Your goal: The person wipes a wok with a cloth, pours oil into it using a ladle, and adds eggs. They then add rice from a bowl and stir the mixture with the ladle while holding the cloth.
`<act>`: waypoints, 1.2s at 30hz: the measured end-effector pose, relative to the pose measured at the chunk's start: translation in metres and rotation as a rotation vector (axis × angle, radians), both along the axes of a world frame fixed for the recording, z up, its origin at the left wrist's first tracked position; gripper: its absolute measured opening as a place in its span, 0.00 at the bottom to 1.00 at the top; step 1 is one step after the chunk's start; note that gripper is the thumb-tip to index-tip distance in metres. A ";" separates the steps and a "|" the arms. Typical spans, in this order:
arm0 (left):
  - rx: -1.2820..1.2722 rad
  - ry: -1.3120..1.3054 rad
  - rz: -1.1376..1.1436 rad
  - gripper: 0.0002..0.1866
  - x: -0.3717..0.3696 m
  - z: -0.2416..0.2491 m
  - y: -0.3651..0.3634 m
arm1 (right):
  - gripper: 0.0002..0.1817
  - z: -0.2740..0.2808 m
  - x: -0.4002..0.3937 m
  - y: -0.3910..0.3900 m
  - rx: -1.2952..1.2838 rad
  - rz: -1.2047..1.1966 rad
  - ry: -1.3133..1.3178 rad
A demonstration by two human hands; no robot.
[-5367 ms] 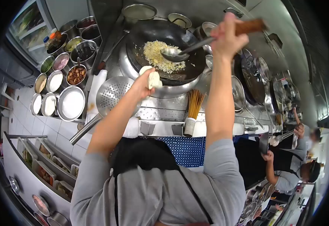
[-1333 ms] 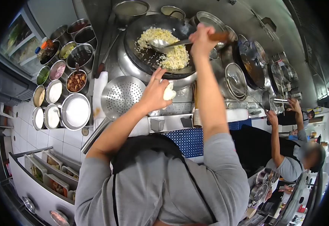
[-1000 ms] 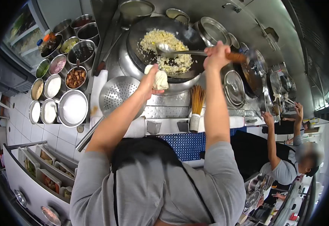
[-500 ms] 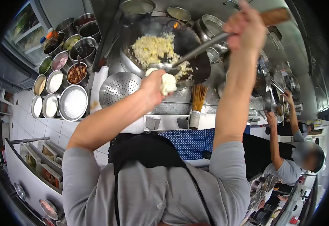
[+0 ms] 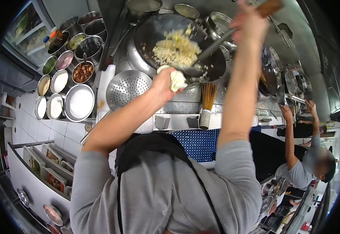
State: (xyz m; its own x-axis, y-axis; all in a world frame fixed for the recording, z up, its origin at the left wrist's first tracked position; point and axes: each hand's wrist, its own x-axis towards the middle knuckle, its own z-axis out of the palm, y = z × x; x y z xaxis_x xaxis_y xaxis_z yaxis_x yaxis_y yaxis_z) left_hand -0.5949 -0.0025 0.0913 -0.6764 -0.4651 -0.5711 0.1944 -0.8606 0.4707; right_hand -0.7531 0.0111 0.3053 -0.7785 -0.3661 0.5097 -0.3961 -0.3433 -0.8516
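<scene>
My left hand point(image 5: 163, 85) is closed around a bunched white cloth point(image 5: 177, 81) at the near rim of a dark wok point(image 5: 144, 33). Egg fried rice point(image 5: 173, 54) lies in the wok, blurred, with loose grains scattered in the air or on the far wall. Up at the right, my right hand point(image 5: 251, 29) grips the long metal shaft of a ladle point(image 5: 216, 46), below its wooden end. The ladle's head rests low in the wok, beside the rice and close to the cloth. Motion smears my right fingers.
To the left of the wok sits a perforated strainer point(image 5: 128, 90). A bamboo brush point(image 5: 208, 102) stands near the counter's front edge. Several metal tubs of ingredients, including a white-filled one point(image 5: 79, 102), line the left. At the right a co-worker point(image 5: 294, 171) handles another pan.
The wok has shifted right and tipped, and the rice has been thrown into motion within it. My right hand has moved a little left with the ladle.
</scene>
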 end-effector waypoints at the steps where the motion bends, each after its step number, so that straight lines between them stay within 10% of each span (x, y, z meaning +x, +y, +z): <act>1: -0.026 0.054 0.042 0.08 -0.007 -0.031 0.005 | 0.16 -0.036 -0.006 -0.014 -0.129 0.072 -0.023; 3: 0.003 0.196 0.064 0.08 -0.012 -0.105 0.007 | 0.16 -0.039 -0.022 -0.029 -0.273 0.175 -0.040; 8: -0.021 0.041 0.108 0.06 0.035 -0.015 0.044 | 0.14 0.023 -0.011 0.001 -0.083 0.190 -0.112; 13: -0.096 -0.063 0.023 0.06 -0.035 -0.062 -0.049 | 0.14 0.031 0.033 0.046 -0.295 0.309 0.103; 20: -0.144 -0.080 -0.008 0.06 -0.041 -0.084 -0.060 | 0.19 -0.170 -0.038 -0.020 -0.294 0.296 0.061; 26: -0.101 0.172 0.017 0.19 0.031 -0.071 -0.018 | 0.19 -0.086 -0.028 -0.056 -0.310 0.349 0.066; 30: -0.366 0.098 -0.446 0.35 0.154 -0.101 0.024 | 0.18 -0.151 -0.055 -0.093 -0.237 0.349 0.139; 33: -0.344 -0.091 -0.832 0.24 0.186 -0.149 0.055 | 0.16 -0.073 -0.037 -0.096 0.021 0.235 0.098; 36: -0.545 -0.315 -0.884 0.22 0.185 -0.256 0.103 | 0.15 -0.073 -0.037 -0.078 -0.213 0.614 0.068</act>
State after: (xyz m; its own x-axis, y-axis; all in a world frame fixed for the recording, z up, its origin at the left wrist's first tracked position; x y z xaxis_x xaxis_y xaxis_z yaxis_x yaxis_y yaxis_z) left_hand -0.4094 0.1009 -0.1651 -0.7559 -0.1290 -0.6419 -0.5882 -0.2968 0.7523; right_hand -0.7905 -0.0665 0.2324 -0.4238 -0.6193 0.6609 -0.1246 -0.6829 -0.7198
